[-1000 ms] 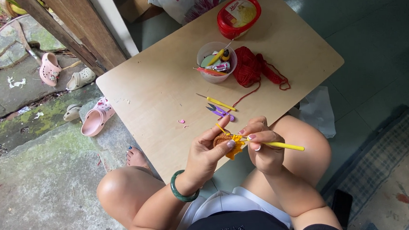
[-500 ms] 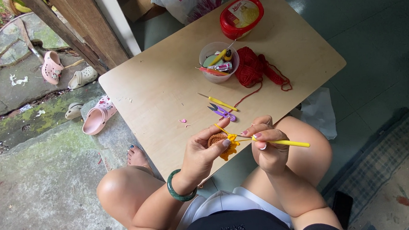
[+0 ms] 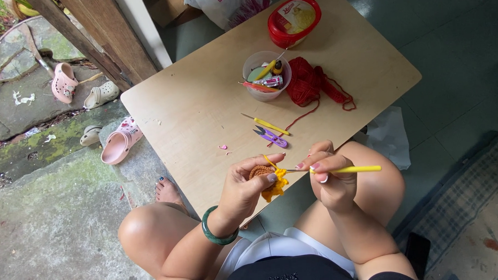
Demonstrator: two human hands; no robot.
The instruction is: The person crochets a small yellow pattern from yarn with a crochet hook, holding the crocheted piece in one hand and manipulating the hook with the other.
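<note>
My left hand (image 3: 245,185), with a green bangle on its wrist, pinches a small brown and orange crochet piece (image 3: 269,179) over the near edge of the low wooden table (image 3: 203,97). A yellow-handled crochet hook (image 3: 346,169) is gripped by my right hand (image 3: 327,176), its tip pointing left toward the piece. Yellow yarn loops over my left fingers. On the table just beyond lie a second yellow-handled hook (image 3: 266,123) and purple thread snips (image 3: 271,137).
A clear cup of tools (image 3: 266,75), a red yarn ball (image 3: 310,84) with a trailing strand and a red-lidded tub (image 3: 294,19) sit at the table's far side. Pink and grey clogs (image 3: 119,142) lie on the stone step at left. A checked mat (image 3: 461,204) lies at right.
Both hands have stayed close together at the table edge, shifting slightly as the hook works against the crochet piece. The view has drifted a little.
</note>
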